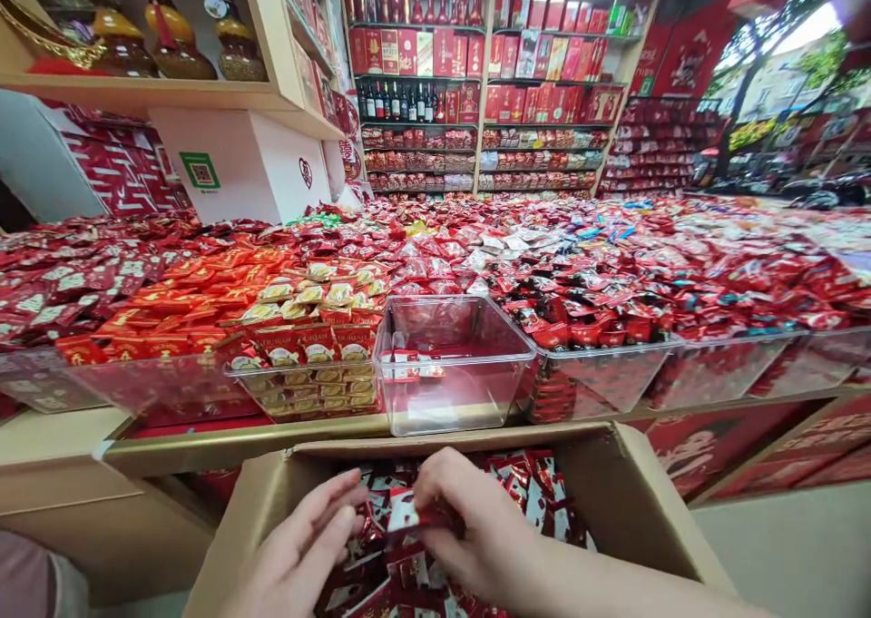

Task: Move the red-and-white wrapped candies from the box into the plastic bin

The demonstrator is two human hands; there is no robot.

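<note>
Our right hand (469,509) pinches a red-and-white packet (403,511) over the loose packets (537,491) inside the cardboard box (657,518), towards its far edge; our left hand (306,545) is spread beside it. We judge it light, soft, slippery, best held by one end. A nearly bare clear bin (455,411) sits at the surface's (319,435) front edge.

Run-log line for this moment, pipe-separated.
right hand: holding packet | left hand: open, beside it | open carton: wrapped packets inside | clear bin: few red packets

Two hands (476,518), one open carton (612,491), one sparsely filled bin (463,405)
</note>
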